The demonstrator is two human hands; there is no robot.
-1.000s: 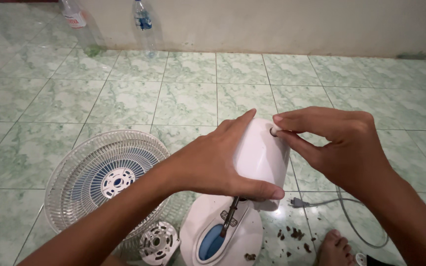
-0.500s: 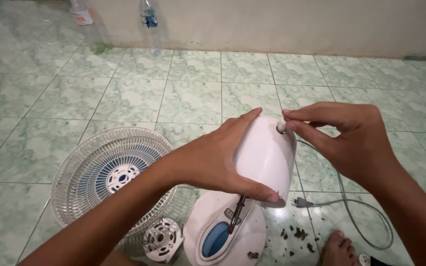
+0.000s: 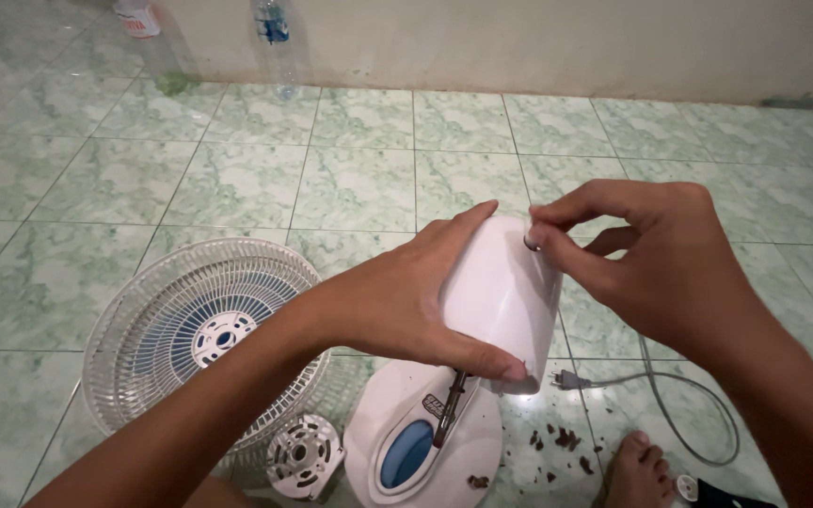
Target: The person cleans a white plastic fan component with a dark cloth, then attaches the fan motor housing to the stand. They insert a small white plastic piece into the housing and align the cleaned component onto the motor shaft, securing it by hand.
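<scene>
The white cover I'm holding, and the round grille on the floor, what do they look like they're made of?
White cover: probably smooth moulded plastic, going by its even colour, rounded shape and soft sheen. The left hand grips it; the right hand pinches at its top.
Grille: thin white ribs, either coated wire or plastic; the picture leaves that open.

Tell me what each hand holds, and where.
Left hand grips the white motor housing around its side; right hand pinches a small part at its top edge.
</scene>
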